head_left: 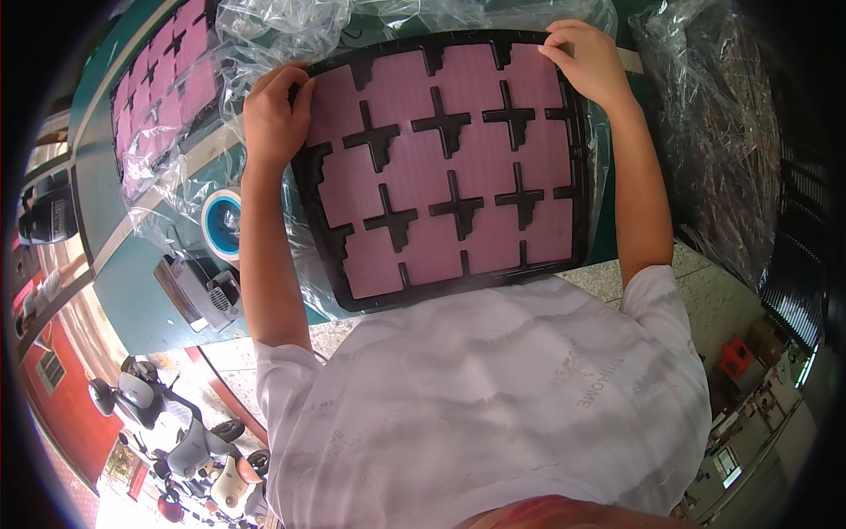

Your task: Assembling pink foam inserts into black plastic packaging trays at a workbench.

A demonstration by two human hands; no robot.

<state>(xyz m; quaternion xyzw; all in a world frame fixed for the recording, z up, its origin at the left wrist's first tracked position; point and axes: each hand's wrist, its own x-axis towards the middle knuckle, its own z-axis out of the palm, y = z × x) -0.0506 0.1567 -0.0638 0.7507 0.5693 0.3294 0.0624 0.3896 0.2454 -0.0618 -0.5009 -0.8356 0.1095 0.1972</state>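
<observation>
The black plastic tray (463, 289) with pink panels (416, 167) sits at the green counter's (132, 300) near edge. The left hand's (271, 116) and right hand's (590, 63) fingers pinch its far corners. Probably light, slightly flexible; the rim suits gripping.

Bright lower left: ground around scooters (189, 450) burns out to near white. Strongest light enters from that side. Right side dimmer, rack (797, 251) sinking into dark. Tray (458, 296) evenly lit, crosses crisp, faint sheen along black rim. Film (273, 35) throws scattered white glints. Shirt (493, 397) carries soft grey shadows in folds. Fisheye bends table (132, 309) edges; corners fall to black. Far background soft, small details smeared.
</observation>
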